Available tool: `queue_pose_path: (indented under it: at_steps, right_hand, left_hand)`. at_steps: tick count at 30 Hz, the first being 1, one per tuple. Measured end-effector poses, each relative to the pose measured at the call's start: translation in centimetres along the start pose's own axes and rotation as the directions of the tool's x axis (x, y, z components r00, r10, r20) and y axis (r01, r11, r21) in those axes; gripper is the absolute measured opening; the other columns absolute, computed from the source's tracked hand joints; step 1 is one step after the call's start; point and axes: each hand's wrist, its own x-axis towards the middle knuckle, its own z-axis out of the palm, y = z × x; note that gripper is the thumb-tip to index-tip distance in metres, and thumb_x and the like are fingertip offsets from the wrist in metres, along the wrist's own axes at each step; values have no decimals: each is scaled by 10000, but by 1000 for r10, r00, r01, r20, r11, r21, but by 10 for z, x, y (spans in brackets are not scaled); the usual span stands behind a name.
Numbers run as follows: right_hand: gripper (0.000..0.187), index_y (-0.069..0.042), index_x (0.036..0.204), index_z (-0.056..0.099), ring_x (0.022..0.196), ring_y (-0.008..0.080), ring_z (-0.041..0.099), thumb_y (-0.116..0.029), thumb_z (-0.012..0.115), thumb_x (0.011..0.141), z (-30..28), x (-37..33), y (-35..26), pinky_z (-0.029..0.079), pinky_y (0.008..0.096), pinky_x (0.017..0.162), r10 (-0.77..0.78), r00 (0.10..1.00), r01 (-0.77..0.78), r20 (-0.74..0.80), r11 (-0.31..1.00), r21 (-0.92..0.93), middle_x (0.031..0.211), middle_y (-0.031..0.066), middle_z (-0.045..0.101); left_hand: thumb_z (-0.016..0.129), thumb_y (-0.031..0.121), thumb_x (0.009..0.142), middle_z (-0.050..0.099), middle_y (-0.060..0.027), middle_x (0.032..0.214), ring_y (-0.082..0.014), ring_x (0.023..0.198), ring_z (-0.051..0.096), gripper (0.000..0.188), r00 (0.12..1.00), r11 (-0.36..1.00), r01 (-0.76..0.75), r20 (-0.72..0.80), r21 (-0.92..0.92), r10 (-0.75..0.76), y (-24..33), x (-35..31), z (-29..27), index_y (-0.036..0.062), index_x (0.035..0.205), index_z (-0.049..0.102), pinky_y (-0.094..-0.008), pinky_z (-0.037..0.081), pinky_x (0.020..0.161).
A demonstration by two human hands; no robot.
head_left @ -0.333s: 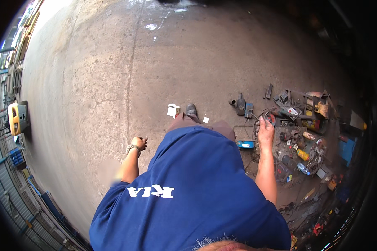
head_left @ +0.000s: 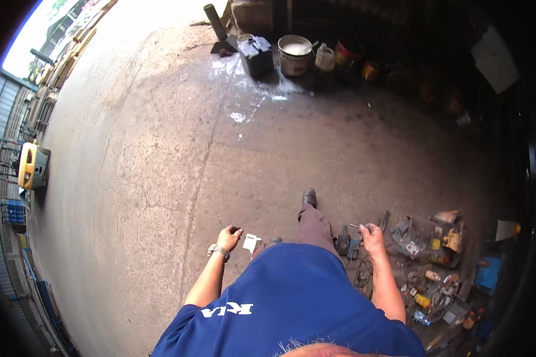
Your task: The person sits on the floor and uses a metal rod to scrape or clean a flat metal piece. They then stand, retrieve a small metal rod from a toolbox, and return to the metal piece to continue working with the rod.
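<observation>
My right hand [head_left: 372, 238] is closed round a short thin metal rod [head_left: 354, 225], whose end sticks out to the left past the fingertips. I cannot make out whether it is part of a longer tool. My left hand [head_left: 230, 236], with a metal-banded watch [head_left: 219, 251] on its wrist, hangs over the floor with loosely curled fingers and shows nothing in them. Just right of it, a white flat object [head_left: 251, 242] lies on the floor, apart from the hand. One dark shoe [head_left: 309, 197] is stretched out ahead.
Tools, bottles and metal parts lie heaped at right, near a blue box [head_left: 489, 275]. Far ahead stand a bucket of whitish stuff [head_left: 295, 59], a dark container [head_left: 257, 62] and a white jug [head_left: 325, 58]. A yellow and grey machine [head_left: 34, 166] stands far left.
I have stepped forward and the view has tilted up, bringing the bucket and containers into sight. Both hands have come forward; the rod stays in my right hand.
</observation>
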Motion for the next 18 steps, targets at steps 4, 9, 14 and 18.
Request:
queue_pose_path:
  at_steps: [4, 9, 14, 18]
  right_hand:
    - [140, -4, 927, 671, 641, 110, 603, -138, 691, 962, 18, 128, -117, 500, 284, 554, -132, 987, 139, 91, 987, -83, 745, 22, 637]
    - [150, 15, 997, 688, 735, 128, 655, -119, 700, 932, 86, 239, -306, 541, 306, 663, -338, 840, 345, 425, 936, 64, 818, 71, 701]
    - [159, -6, 1014, 693, 746, 119, 651, -149, 716, 948, 197, 276, -484, 532, 310, 683, -516, 506, 624, 691, 772, 119, 799, 58, 702]
    - [142, 3, 1038, 690, 769, 105, 651, -126, 690, 979, 291, 297, -574, 529, 291, 697, -544, 324, 618, 774, 741, 262, 833, 54, 708]
  left_hand:
    - [696, 308, 971, 781, -168, 1085, -250, 1010, 748, 368, 990, 988, -137, -51, -76, 134, 138, 48, -3, 0, 1165, 747, -369, 561, 918]
    - [686, 224, 996, 779, -134, 1106, -213, 1030, 736, 306, 952, 853, -306, -156, -423, 264, 281, 79, -47, 2, 1203, 724, -339, 558, 927]
    - [711, 143, 982, 762, -121, 1136, -175, 1081, 705, 302, 863, 673, -497, -396, -547, 315, 366, 105, -137, -29, 1230, 691, -323, 549, 966]
    - [718, 44, 963, 746, -114, 1157, -171, 1084, 696, 307, 773, 517, -624, -558, -586, 301, 397, 149, -220, -32, 1256, 662, -308, 552, 970]
